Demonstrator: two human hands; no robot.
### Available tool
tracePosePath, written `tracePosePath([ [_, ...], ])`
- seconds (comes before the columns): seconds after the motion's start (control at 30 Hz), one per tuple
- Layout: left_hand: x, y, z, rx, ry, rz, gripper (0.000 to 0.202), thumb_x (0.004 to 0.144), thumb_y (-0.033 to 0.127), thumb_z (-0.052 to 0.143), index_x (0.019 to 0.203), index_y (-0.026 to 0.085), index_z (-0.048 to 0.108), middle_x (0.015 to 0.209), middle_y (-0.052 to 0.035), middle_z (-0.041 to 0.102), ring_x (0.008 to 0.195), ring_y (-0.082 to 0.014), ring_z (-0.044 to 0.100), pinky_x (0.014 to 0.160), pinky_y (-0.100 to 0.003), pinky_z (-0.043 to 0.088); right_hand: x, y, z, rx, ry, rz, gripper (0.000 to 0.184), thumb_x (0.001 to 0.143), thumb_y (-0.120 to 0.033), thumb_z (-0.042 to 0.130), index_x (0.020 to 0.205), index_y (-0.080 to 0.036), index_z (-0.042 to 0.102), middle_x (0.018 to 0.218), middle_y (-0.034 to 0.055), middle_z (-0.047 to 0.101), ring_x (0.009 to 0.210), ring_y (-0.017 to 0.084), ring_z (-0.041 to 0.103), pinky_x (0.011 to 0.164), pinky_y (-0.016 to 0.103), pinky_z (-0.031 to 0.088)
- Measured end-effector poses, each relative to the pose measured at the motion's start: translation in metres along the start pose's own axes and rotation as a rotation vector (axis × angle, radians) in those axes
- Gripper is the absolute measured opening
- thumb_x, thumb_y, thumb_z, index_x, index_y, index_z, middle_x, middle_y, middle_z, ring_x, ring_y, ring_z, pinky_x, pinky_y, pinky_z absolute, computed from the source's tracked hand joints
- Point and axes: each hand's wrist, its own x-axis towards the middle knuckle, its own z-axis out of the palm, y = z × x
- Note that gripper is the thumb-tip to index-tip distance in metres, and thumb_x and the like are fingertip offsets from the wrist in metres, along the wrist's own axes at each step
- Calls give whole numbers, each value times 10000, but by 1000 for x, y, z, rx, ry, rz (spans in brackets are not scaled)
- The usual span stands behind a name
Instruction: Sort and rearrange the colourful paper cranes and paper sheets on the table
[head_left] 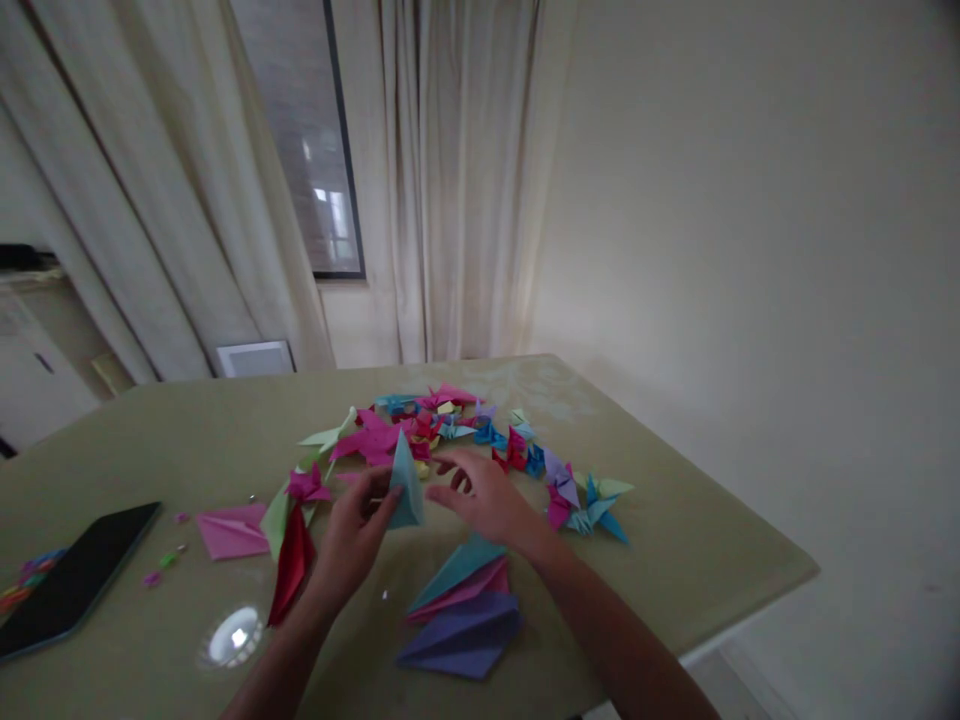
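A light blue folded paper [406, 486] stands tilted up above the table, pinched along its left side by my left hand [361, 529]. Just to its right is my right hand [484, 494], fingers curled but apart, with nothing visible in them and a small gap to the paper. Below the hands lie a purple folded paper [469, 636], a pink one [480, 586] and a teal one [459, 572], partly overlapping. A red folded paper [292, 565] lies beside my left forearm.
Colourful origami pieces [379, 437] spread in an arc behind the hands. A pink folded paper [234, 531], a clear round dish [234, 636] and a dark tablet [79, 575] lie leftward on the table [660, 480]. A wall borders its right side.
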Motion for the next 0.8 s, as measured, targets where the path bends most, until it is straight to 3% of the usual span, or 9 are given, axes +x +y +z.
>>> tracePosePath([
  [0.07,-4,0,6,-3,6,13,310,906,469,710,1067,205,694,1020,-68,779,906,-243,762,778,-356,640,4,-2,14,43,-48,-17,558,876,-420,834,1364,-210,663,1205,87,756,844,196,716,743,304,556],
  [0.13,-7,-1,12,-14,12,11,290,900,456,724,1047,208,695,1010,-62,781,906,-237,762,774,-344,639,1,1,24,77,-33,-38,513,886,-305,810,1368,-213,656,1162,69,764,861,194,715,782,308,565],
  [0.3,-15,3,25,-102,-19,-15,287,893,439,744,1052,208,682,1031,-61,778,898,-219,764,780,-340,645,-14,22,28,-32,198,-94,425,891,-108,688,1304,-199,651,1123,74,746,913,208,698,851,340,569],
  [0.4,-17,9,32,-162,-29,-36,309,882,429,759,1069,201,669,1011,-59,777,856,-211,768,764,-343,649,-17,29,24,-281,332,-190,236,913,-109,664,1133,-191,686,1046,99,717,970,256,668,896,403,550],
  [0.5,-19,12,36,-229,-43,-32,334,876,415,775,1106,200,664,1032,-65,778,890,-222,775,780,-347,648,-19,26,22,-385,308,-324,120,955,-151,654,1038,-219,707,1034,93,705,1001,259,654,910,407,543],
  [0.57,-19,12,37,-261,-39,-10,335,885,408,772,1128,203,666,1069,-70,776,934,-226,773,814,-349,643,-22,21,22,-361,283,-366,174,959,-251,707,1132,-225,710,1149,109,699,1074,264,653,949,412,546],
  [0.67,-18,11,37,-263,-28,21,325,901,403,765,1144,207,675,1103,-75,772,986,-226,761,865,-351,629,-24,18,21,-325,249,-367,399,904,-403,795,1239,-212,690,1348,147,641,1220,297,620,1030,451,535],
  [0.8,-19,14,36,-268,-103,14,333,945,419,713,1206,215,674,1206,-109,755,1065,-247,743,874,-362,623,-23,23,19,-343,246,-373,361,875,-253,763,1226,-217,690,1390,142,627,1236,299,618,1039,462,537],
])
